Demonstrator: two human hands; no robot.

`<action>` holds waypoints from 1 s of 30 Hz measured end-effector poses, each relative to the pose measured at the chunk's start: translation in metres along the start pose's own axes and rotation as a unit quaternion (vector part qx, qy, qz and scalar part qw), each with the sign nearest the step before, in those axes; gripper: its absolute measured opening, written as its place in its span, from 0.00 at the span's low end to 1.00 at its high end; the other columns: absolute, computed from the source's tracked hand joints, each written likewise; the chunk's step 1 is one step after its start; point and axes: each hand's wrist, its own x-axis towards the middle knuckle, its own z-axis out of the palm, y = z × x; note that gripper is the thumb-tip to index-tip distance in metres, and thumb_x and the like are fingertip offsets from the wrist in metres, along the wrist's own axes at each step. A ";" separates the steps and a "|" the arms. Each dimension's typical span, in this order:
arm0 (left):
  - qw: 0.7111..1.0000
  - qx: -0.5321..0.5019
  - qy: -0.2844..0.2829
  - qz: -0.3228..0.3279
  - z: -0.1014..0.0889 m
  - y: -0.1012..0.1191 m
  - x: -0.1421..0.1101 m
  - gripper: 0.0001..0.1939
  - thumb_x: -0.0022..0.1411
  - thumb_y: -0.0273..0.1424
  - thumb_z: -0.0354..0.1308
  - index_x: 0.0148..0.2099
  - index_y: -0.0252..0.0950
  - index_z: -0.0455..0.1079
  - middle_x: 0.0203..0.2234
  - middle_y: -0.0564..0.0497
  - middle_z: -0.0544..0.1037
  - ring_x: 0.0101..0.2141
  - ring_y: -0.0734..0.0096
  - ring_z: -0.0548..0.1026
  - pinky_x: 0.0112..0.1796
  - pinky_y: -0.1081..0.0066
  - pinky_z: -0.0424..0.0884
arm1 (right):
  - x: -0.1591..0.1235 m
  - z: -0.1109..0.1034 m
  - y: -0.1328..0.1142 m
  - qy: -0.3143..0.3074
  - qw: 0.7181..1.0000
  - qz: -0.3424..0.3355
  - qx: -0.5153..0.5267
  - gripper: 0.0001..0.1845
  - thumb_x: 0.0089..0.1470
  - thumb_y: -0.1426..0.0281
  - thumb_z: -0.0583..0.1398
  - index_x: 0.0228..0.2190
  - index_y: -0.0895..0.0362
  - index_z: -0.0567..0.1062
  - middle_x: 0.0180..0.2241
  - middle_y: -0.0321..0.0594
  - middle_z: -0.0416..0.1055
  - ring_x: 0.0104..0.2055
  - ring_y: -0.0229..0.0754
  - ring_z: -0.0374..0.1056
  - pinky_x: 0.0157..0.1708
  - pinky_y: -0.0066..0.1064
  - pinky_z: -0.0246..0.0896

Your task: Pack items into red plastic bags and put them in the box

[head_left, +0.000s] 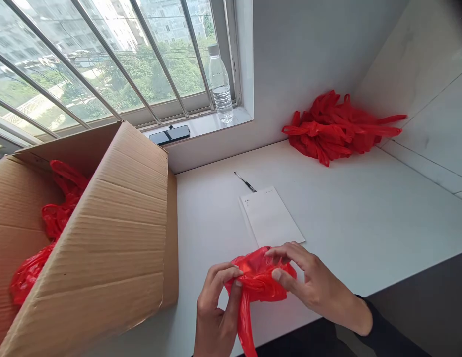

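A crumpled red plastic bag [262, 282] is between my hands at the front edge of the white table. My left hand [218, 310] pinches the bag's left side between thumb and fingers, and one handle strip hangs down below it. My right hand [308, 277] is at the bag's right side, thumb and fingers apart, with the fingertips at the bag's upper edge. Whether those fingertips grip the plastic is hard to see. Just beyond the bag lies a white notepad [271, 215], and a black pen [245, 182] rests past its far edge.
On the left stands an open cardboard box [115, 228] with red plastic bags [63, 213] inside. A heap of red bags [335, 129] lies at the table's back right against the wall. The windowsill holds a water bottle [220, 84] and a phone [169, 134].
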 end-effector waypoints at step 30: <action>0.965 -0.103 0.184 -0.155 -0.021 0.035 -0.023 0.07 0.64 0.41 0.65 0.40 0.45 0.80 0.24 0.57 0.73 0.23 0.75 0.65 0.29 0.74 0.66 | -0.021 -0.021 0.010 0.125 0.977 0.087 0.146 0.17 0.66 0.52 0.59 0.50 0.45 0.65 0.42 0.33 0.71 0.41 0.43 0.69 0.42 0.35 0.69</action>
